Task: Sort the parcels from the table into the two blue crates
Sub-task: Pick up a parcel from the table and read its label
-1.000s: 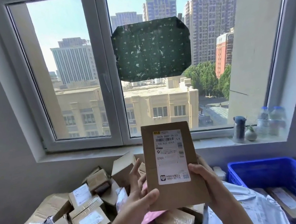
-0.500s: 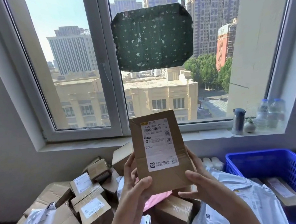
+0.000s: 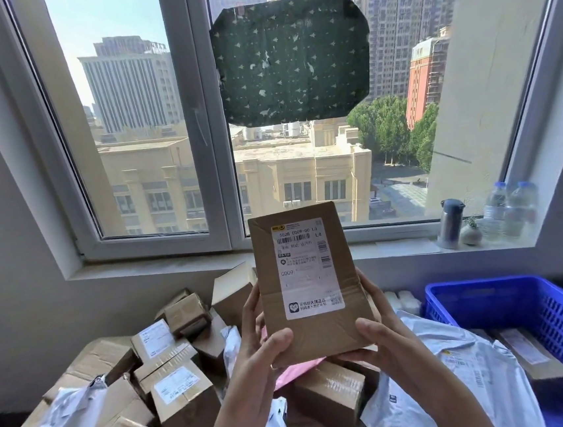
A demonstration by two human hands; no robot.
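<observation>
Both my hands hold up a flat brown cardboard parcel point(image 3: 309, 279) with a white shipping label facing me. My left hand point(image 3: 262, 346) grips its lower left edge, thumb on the front. My right hand point(image 3: 379, 338) grips the lower right edge, thumb also on the front. Below lies a heap of brown cardboard boxes point(image 3: 178, 392) and white plastic mailers point(image 3: 461, 378) on the table. One blue crate point(image 3: 537, 312) stands at the right with a flat box inside it. A second crate is not in view.
A window sill point(image 3: 209, 260) runs behind the table and carries a metal flask point(image 3: 450, 223), a small pot and two water bottles point(image 3: 510, 208). A pink mailer point(image 3: 297, 372) lies under the held parcel. Grey wall closes the left side.
The parcel has sunk lower and tilted slightly left in my hands. My view has tipped downward, showing more of the pile and crate.
</observation>
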